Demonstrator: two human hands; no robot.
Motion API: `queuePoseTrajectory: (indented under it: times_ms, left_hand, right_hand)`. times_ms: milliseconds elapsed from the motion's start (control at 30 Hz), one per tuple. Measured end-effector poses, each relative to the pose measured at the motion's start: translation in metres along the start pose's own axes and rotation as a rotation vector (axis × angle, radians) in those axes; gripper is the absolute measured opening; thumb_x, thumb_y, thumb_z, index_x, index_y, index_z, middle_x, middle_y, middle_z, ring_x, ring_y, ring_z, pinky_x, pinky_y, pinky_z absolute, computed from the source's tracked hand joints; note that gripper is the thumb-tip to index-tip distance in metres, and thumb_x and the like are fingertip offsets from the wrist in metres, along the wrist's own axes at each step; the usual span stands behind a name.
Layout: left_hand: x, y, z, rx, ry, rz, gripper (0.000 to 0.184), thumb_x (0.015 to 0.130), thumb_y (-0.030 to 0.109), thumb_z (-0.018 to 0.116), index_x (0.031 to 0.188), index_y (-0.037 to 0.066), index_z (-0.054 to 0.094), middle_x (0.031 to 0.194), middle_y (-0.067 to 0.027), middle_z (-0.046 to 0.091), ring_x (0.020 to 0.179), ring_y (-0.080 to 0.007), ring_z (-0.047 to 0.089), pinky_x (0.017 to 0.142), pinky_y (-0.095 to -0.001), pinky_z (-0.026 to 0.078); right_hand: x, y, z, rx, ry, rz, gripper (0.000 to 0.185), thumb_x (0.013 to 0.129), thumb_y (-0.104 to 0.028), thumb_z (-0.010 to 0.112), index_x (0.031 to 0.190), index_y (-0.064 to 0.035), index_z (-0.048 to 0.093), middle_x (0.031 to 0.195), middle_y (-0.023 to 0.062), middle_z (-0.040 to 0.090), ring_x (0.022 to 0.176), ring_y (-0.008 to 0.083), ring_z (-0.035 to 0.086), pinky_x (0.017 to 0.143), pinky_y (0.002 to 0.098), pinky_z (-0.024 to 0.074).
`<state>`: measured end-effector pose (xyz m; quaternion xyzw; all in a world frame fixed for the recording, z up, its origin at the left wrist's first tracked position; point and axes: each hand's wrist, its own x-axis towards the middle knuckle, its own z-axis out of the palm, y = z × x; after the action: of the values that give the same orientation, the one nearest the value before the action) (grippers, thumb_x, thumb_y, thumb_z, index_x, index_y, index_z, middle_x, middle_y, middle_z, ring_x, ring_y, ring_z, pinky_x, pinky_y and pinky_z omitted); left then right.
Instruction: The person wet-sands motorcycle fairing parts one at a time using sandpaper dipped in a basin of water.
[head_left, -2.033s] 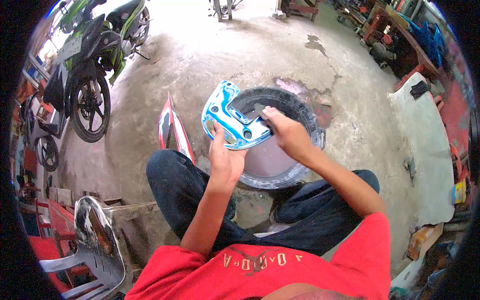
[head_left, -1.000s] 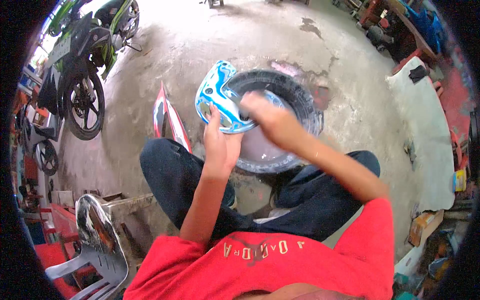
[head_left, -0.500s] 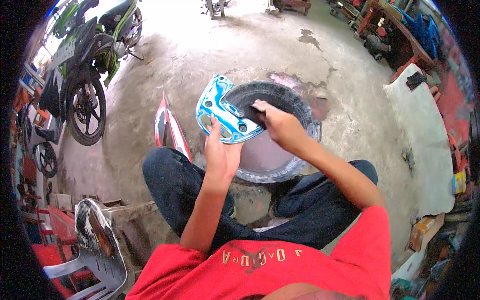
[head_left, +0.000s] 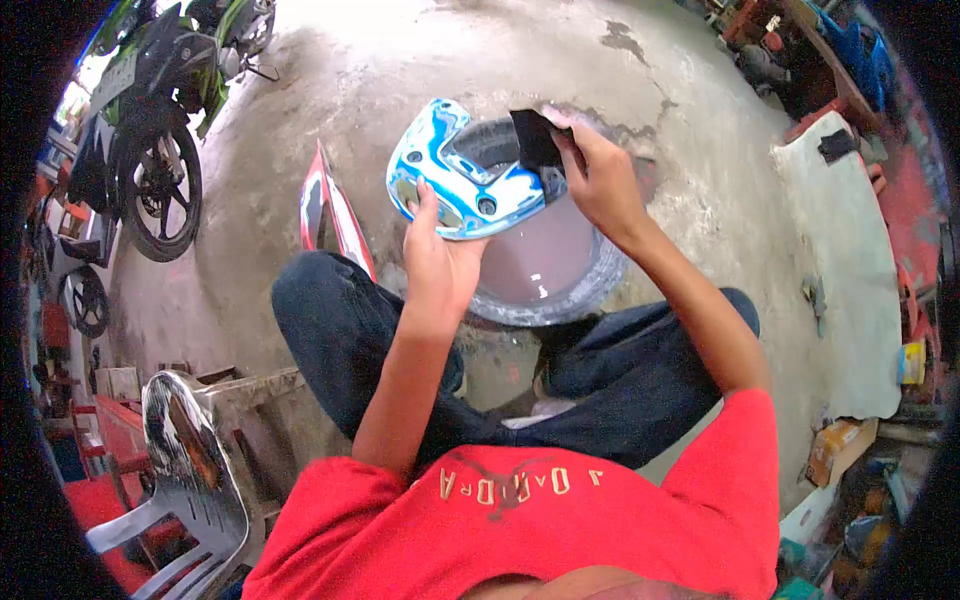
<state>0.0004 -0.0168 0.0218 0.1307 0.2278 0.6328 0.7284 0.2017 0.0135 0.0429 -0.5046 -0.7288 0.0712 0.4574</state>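
Observation:
My left hand (head_left: 438,265) grips the lower edge of a curved motorcycle grab rail (head_left: 425,150), its thumb on top and fingers underneath. The rail has streaky blue and white paint and dark bolt holes. My right hand (head_left: 608,190) pinches a folded black sheet of sandpaper (head_left: 536,140) beside the rail's right end. Whether the sheet touches the rail there, I cannot tell. Below both hands stands a round black rubber basin (head_left: 603,283) holding murky greyish water; the rail and my right hand hide part of its rim.
A red and white fairing panel (head_left: 350,235) lies left of the basin. Motorcycles (head_left: 160,150) stand at the upper left, a worn plastic chair (head_left: 200,470) at the lower left. A pale sheet (head_left: 840,280) lies along the right, near a cluttered wooden bench (head_left: 835,60).
My right hand has lifted up and to the right with the sandpaper, which now shows more fully. My left hand still holds the rail. The whole view has shifted slightly.

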Motion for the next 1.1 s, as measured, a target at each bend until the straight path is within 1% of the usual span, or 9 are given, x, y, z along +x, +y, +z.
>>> queuePoseTrajectory:
  times_ms: [200, 233, 367, 467, 600, 667, 867, 967, 1100]
  left_hand:
    - [0.000, -0.004, -0.001, 0.024, -0.053, 0.014, 0.040, 0.110, 0.029, 0.039, 0.145, 0.010, 0.043, 0.143, -0.0126, 0.052, 0.133, -0.0303, 0.051, 0.111, -0.0567, 0.040]
    - [-0.001, -0.004, 0.001, 0.034, -0.041, 0.015, 0.041, 0.110, 0.029, 0.038, 0.145, 0.008, 0.042, 0.144, -0.0131, 0.052, 0.133, -0.0303, 0.050, 0.112, -0.0570, 0.039]
    - [-0.002, -0.003, 0.005, 0.056, -0.010, -0.004, 0.042, 0.110, 0.028, 0.037, 0.145, 0.007, 0.041, 0.144, -0.0144, 0.051, 0.133, -0.0311, 0.050, 0.112, -0.0573, 0.040]
    - [-0.001, -0.004, 0.005, 0.050, 0.023, 0.008, 0.042, 0.110, 0.028, 0.036, 0.145, 0.006, 0.041, 0.144, -0.0154, 0.050, 0.134, -0.0317, 0.050, 0.111, -0.0574, 0.041]
    - [-0.001, -0.002, 0.007, 0.061, 0.043, 0.024, 0.041, 0.110, 0.028, 0.036, 0.145, 0.006, 0.041, 0.143, -0.0157, 0.051, 0.133, -0.0322, 0.051, 0.112, -0.0568, 0.040]
    - [-0.001, -0.002, 0.005, 0.057, 0.042, 0.030, 0.040, 0.110, 0.027, 0.036, 0.144, 0.006, 0.042, 0.142, -0.0156, 0.052, 0.132, -0.0322, 0.051, 0.112, -0.0569, 0.040]
    - [0.003, -0.003, -0.005, 0.036, -0.028, 0.037, 0.040, 0.110, 0.031, 0.039, 0.142, 0.008, 0.041, 0.139, -0.0146, 0.052, 0.130, -0.0309, 0.053, 0.110, -0.0583, 0.041]
    - [0.002, -0.002, 0.001, 0.033, -0.001, 0.031, 0.040, 0.110, 0.032, 0.037, 0.141, 0.008, 0.043, 0.138, -0.0148, 0.054, 0.129, -0.0315, 0.054, 0.110, -0.0576, 0.041]
    - [0.004, 0.000, -0.002, 0.035, 0.010, 0.007, 0.040, 0.110, 0.033, 0.037, 0.140, 0.008, 0.044, 0.136, -0.0144, 0.055, 0.128, -0.0316, 0.054, 0.111, -0.0558, 0.041]
  right_hand:
    - [-0.001, 0.007, 0.008, 0.067, 0.148, -0.133, 0.026, 0.086, 0.001, 0.064, 0.111, -0.0031, 0.068, 0.096, 0.0175, 0.069, 0.087, 0.0324, 0.069, 0.077, 0.0389, 0.0531]
    - [-0.003, 0.004, 0.004, 0.111, 0.075, -0.001, 0.027, 0.090, 0.005, 0.062, 0.116, -0.0015, 0.068, 0.108, 0.0128, 0.072, 0.100, 0.0185, 0.070, 0.090, 0.0299, 0.0528]
    - [-0.005, 0.009, 0.006, 0.218, 0.045, -0.020, 0.022, 0.090, 0.007, 0.061, 0.110, -0.0001, 0.066, 0.109, 0.0128, 0.073, 0.099, 0.0161, 0.069, 0.089, 0.0295, 0.0535]
    - [-0.008, 0.010, 0.008, 0.226, -0.002, -0.051, 0.026, 0.083, 0.002, 0.065, 0.108, -0.0039, 0.063, 0.103, 0.0138, 0.072, 0.098, 0.0298, 0.072, 0.086, 0.0360, 0.0556]
    - [-0.015, 0.010, 0.012, 0.153, -0.235, -0.200, 0.031, 0.078, -0.008, 0.073, 0.106, -0.0057, 0.059, 0.104, 0.0115, 0.072, 0.098, 0.0315, 0.070, 0.087, 0.0397, 0.0558]
    - [-0.020, 0.002, 0.009, 0.024, -0.315, -0.175, 0.037, 0.080, -0.004, 0.072, 0.115, -0.0051, 0.060, 0.108, 0.0129, 0.070, 0.101, 0.0310, 0.068, 0.086, 0.0384, 0.0545]
    - [-0.026, -0.009, 0.020, -0.142, -0.243, -0.272, 0.056, 0.074, -0.010, 0.073, 0.129, -0.0124, 0.062, 0.108, 0.0113, 0.067, 0.107, 0.0303, 0.063, 0.089, 0.0425, 0.0535]
    - [-0.030, -0.005, 0.021, -0.198, -0.212, -0.466, 0.057, 0.076, -0.012, 0.070, 0.133, -0.0139, 0.062, 0.112, 0.0097, 0.068, 0.108, 0.0282, 0.065, 0.091, 0.0407, 0.0545]
    - [-0.027, -0.001, 0.020, -0.244, -0.254, -0.549, 0.058, 0.075, -0.001, 0.062, 0.132, -0.0139, 0.064, 0.126, 0.0098, 0.068, 0.109, 0.0267, 0.068, 0.095, 0.0387, 0.0555]
